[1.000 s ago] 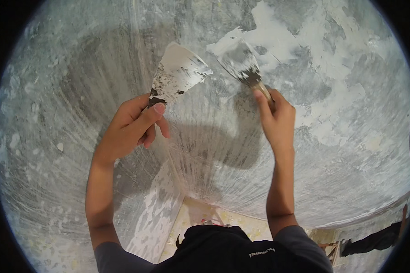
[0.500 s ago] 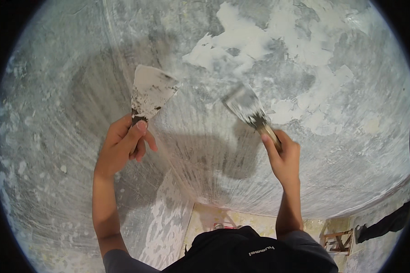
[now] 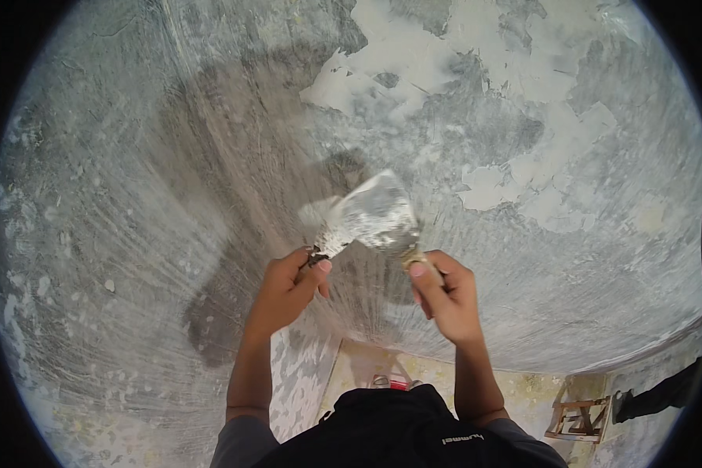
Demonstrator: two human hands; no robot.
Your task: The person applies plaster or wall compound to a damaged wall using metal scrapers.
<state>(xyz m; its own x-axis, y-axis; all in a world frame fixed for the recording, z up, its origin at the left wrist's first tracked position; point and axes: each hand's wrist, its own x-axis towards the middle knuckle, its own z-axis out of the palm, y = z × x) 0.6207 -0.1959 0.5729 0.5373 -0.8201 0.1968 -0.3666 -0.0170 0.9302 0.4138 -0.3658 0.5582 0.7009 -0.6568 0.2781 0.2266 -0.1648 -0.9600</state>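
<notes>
My left hand (image 3: 287,290) is closed round the short dark handle of a putty knife (image 3: 331,241), whose whitish blade points up and to the right. In my right hand (image 3: 444,296) is a second putty knife (image 3: 382,210), gripped by its light handle, with its wide metal blade tilted up and left. The right blade overlaps the left one in front of my chest and hides part of it. Motion smears both blades. White filler marks both of them. Behind them stands a grey wall (image 3: 522,281), with patches of white filler (image 3: 413,62) at the upper right.
A corner line runs down the wall at left of centre. Low at the right stands a small wooden stool (image 3: 581,420), next to another person's dark-clad leg (image 3: 663,391). A small red-and-white object (image 3: 398,383) lies on the yellowish floor (image 3: 444,365).
Both hands have come together toward the middle and lower. The two blades, apart before, now overlap. Each hand keeps its putty knife.
</notes>
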